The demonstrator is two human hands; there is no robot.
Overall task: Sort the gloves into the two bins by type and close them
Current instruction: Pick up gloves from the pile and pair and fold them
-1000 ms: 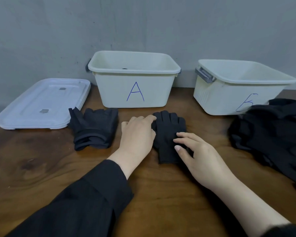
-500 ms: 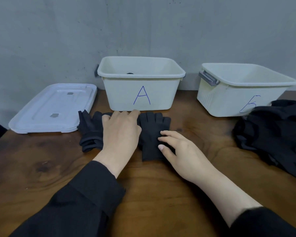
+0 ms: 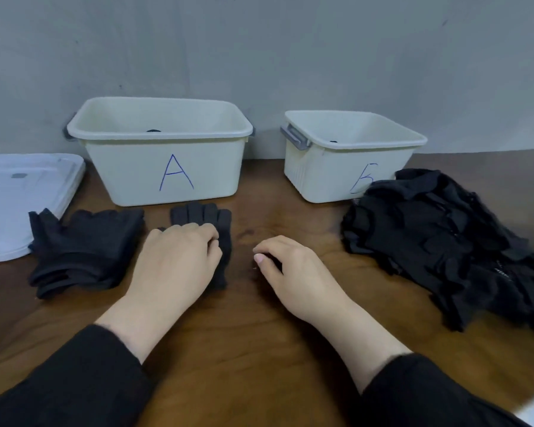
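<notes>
Head view: we note two cream bins along the far edge of the table [image 3: 259, 349], both uncovered. Bin A [image 3: 164, 167] stands left of centre; a small dark item shows low inside, too little visible to identify. Bin B [image 3: 336, 167] stands to its right, also with a dark speck inside. White lids [image 3: 22, 198] lie stacked at the left edge. Left hand [image 3: 176, 266] rests on a dark glove [image 3: 204, 217] just before bin A, fingers curled into its fabric. Right hand [image 3: 290, 269] rests on bare wood, fingers loosely curled, holding nothing. Folded glove stack [image 3: 84, 248] lies left; loose glove pile [image 3: 444, 241] at the right edge.
</notes>
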